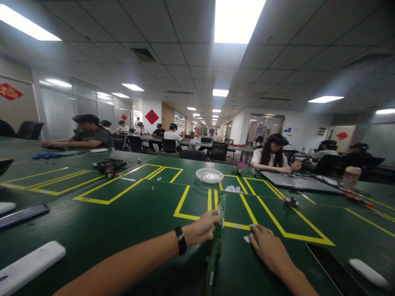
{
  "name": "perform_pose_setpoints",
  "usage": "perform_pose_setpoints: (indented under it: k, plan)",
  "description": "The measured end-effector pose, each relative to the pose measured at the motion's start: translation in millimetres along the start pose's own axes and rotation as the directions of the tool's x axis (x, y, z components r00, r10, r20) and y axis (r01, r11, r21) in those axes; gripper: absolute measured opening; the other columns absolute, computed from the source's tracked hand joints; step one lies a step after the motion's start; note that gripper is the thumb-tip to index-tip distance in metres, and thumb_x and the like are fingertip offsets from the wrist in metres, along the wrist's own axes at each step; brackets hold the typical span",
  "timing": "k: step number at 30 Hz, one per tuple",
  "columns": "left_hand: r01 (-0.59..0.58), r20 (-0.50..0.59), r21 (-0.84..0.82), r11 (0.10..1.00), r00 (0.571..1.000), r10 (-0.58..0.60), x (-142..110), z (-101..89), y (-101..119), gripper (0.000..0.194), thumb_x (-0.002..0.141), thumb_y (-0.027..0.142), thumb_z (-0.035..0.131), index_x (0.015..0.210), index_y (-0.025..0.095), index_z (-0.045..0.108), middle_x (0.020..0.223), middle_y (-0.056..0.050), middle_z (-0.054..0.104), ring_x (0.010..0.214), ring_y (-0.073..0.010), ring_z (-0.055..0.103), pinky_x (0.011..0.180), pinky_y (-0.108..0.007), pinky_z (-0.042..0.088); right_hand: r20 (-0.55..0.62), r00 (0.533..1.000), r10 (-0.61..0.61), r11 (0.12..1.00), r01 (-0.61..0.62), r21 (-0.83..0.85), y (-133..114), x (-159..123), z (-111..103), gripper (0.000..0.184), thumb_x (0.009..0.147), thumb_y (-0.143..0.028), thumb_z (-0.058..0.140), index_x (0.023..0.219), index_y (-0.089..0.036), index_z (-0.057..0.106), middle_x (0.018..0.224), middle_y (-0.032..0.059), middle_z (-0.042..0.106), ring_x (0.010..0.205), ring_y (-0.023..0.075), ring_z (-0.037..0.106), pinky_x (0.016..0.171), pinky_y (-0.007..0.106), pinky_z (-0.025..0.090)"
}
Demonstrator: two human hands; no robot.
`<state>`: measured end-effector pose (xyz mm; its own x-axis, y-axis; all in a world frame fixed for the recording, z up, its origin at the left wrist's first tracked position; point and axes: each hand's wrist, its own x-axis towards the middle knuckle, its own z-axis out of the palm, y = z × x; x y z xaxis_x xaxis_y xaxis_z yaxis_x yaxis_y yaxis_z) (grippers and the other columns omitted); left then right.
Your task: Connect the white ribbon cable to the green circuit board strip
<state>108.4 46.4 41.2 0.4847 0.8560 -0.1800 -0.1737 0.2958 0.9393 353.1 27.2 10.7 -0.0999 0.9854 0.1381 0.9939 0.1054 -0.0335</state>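
A green circuit board (pixel 216 250) stands on edge in front of me, seen nearly edge-on. My left hand (pixel 205 226), with a dark watch on the wrist, is closed on the board's left side. To the right of the board, my right hand (pixel 267 242) rests low over the table with its fingers bent down. Something small and white (pixel 247 238) shows under its thumb side, and a pale bit is at the fingertips. What it is made of I cannot make out. The board and this hand are apart.
The green table (pixel 138 238) carries yellow tape outlines. A white plastic basket (pixel 210 176) is ahead, with a power tool (pixel 110 166) to its left. Phones, a white box (pixel 32 265) and a white mouse-like object (pixel 367 272) lie at the sides. Co-workers sit across the table.
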Motion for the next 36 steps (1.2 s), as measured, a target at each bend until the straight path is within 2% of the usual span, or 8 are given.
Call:
perform_pose_setpoints:
  k: [3, 8, 12, 16, 20, 26, 31, 36]
  plan:
    - [-0.006, -0.062, -0.071, 0.997, 0.998, 0.001, -13, -8.0, -15, 0.031, 0.075, 0.023, 0.057, 0.102, 0.02, 0.043, 0.066, 0.004, 0.052, 0.048, -0.0115, 0.056, 0.043, -0.02, 0.044, 0.006, 0.997, -0.074, 0.995, 0.073, 0.071, -12, -1, -6, 0.047, 0.09, -0.036, 0.036, 0.129, -0.017, 0.055, 0.132, 0.0126, 0.053, 0.118, 0.0268, 0.05, 0.097, 0.037, 0.041]
    - [-0.051, -0.16, 0.022, 0.998, 0.986, 0.054, -20, -20.3, -33, 0.04, 0.079, 0.047, 0.061, 0.105, 0.025, 0.04, 0.058, 0.009, 0.048, 0.039, -0.0089, 0.049, 0.037, -0.016, 0.035, -0.071, 0.994, 0.087, 0.996, -0.086, 0.011, -22, 1, -3, 0.053, 0.091, -0.045, 0.034, 0.123, -0.011, 0.059, 0.131, 0.0186, 0.051, 0.119, 0.033, 0.047, 0.09, 0.043, 0.044]
    - [-0.15, -0.139, 0.031, 0.988, 0.979, 0.152, -18, -22.3, -39, 0.035, 0.082, 0.044, 0.057, 0.106, 0.024, 0.042, 0.061, 0.007, 0.048, 0.045, -0.0093, 0.051, 0.038, -0.015, 0.035, -0.066, 0.993, 0.102, 0.995, -0.102, 0.002, -25, 2, 1, 0.044, 0.09, -0.042, 0.036, 0.11, -0.014, 0.063, 0.12, 0.0183, 0.057, 0.11, 0.033, 0.052, 0.081, 0.043, 0.045]
    - [-0.157, -0.114, 0.03, 0.987, 0.981, 0.159, -19, -23.8, -41, 0.033, 0.085, 0.045, 0.052, 0.108, 0.024, 0.042, 0.059, 0.006, 0.05, 0.044, -0.0094, 0.049, 0.039, -0.016, 0.035, -0.032, 0.995, 0.093, 0.974, -0.084, 0.212, -24, 4, -5, 0.033, 0.086, -0.04, 0.042, 0.101, -0.019, 0.062, 0.108, 0.013, 0.062, 0.101, 0.0282, 0.057, 0.078, 0.037, 0.045]
    - [-0.142, -0.101, 0.003, 0.99, 0.985, 0.142, -21, -23.7, -40, 0.038, 0.083, 0.049, 0.054, 0.108, 0.025, 0.04, 0.059, 0.007, 0.049, 0.044, -0.0092, 0.049, 0.041, -0.016, 0.035, 0.065, 0.997, 0.049, 0.795, -0.078, 0.601, -38, 6, -14, 0.03, 0.082, -0.043, 0.048, 0.098, -0.02, 0.058, 0.094, 0.0067, 0.066, 0.083, 0.0211, 0.061, 0.07, 0.029, 0.046]
    - [-0.211, -0.084, -0.009, 0.978, 0.974, 0.209, -16, -24.3, -42, 0.032, 0.084, 0.042, 0.056, 0.105, 0.023, 0.041, 0.063, 0.006, 0.05, 0.048, -0.0094, 0.049, 0.045, -0.018, 0.037, 0.186, 0.972, -0.141, 0.32, -0.133, 0.938, -77, -3, -6, 0.046, 0.077, -0.053, 0.061, 0.106, -0.018, 0.056, 0.078, 0.0013, 0.064, 0.056, 0.0124, 0.053, 0.05, 0.022, 0.036]
    - [-0.265, -0.06, 0.028, 0.964, 0.962, 0.266, -24, -21.1, -41, 0.029, 0.084, 0.038, 0.06, 0.101, 0.021, 0.044, 0.073, 0.004, 0.056, 0.056, -0.0085, 0.053, 0.053, -0.018, 0.042, 0.156, 0.969, -0.193, 0.266, -0.101, 0.959, -81, -18, -5, 0.045, 0.074, -0.058, 0.065, 0.08, -0.013, 0.064, 0.065, 0.0012, 0.06, 0.051, 0.0088, 0.046, 0.047, 0.021, 0.031]
    - [-0.238, -0.018, 0.049, 0.97, 0.971, 0.24, -27, -20.3, -38, 0.033, 0.082, 0.041, 0.061, 0.103, 0.021, 0.045, 0.072, 0.005, 0.057, 0.055, -0.0083, 0.053, 0.05, -0.016, 0.04, 0.177, 0.964, -0.199, 0.16, -0.147, 0.976, -81, -24, -13, 0.045, 0.073, -0.056, 0.068, 0.077, -0.012, 0.061, 0.068, 0.0029, 0.066, 0.049, 0.0074, 0.045, 0.047, 0.02, 0.032]
